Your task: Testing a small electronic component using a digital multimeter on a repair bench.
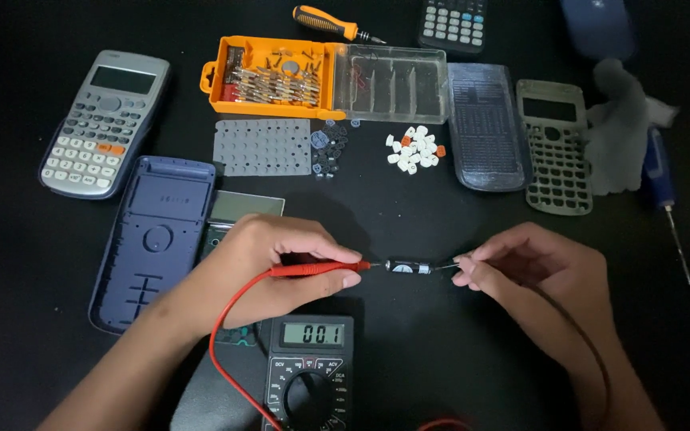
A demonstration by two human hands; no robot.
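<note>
Nearest, below and between the hands, a multimeter [311, 371] lies on the black table [409, 351], its display lit; a red lead [219, 351] loops from it up to the left hand.

The left hand [269, 267] pinches the red probe [319, 269] between thumb and fingers, tip pointing right. The right hand [533, 267] pinches a thin metal probe tip [446, 266] pointing left; its dark lead [580, 335] runs back along the wrist. Both hands are closed on their probes, not clenched into fists.

Between them lies the battery [406, 266] — a small dark cylinder with its long axis left to right, in line with both probes, one end toward each hand. The red tip meets its left end and the metal tip its right end, or very nearly; contact is too fine to confirm. The two hands are about equally near it.

Left of the left hand lies a blue back cover [149, 239], with a circuit board [243, 209] partly hidden behind the hand.

Farther off — beyond the hands — sit a grey rubber keypad [263, 147], a heap of white keys [414, 150], a clear cover [485, 128] and a grey front shell [554, 148]. Far left is a whole calculator [105, 124]; farthest, an orange bit case [273, 76] and a screwdriver [335, 24].
</note>
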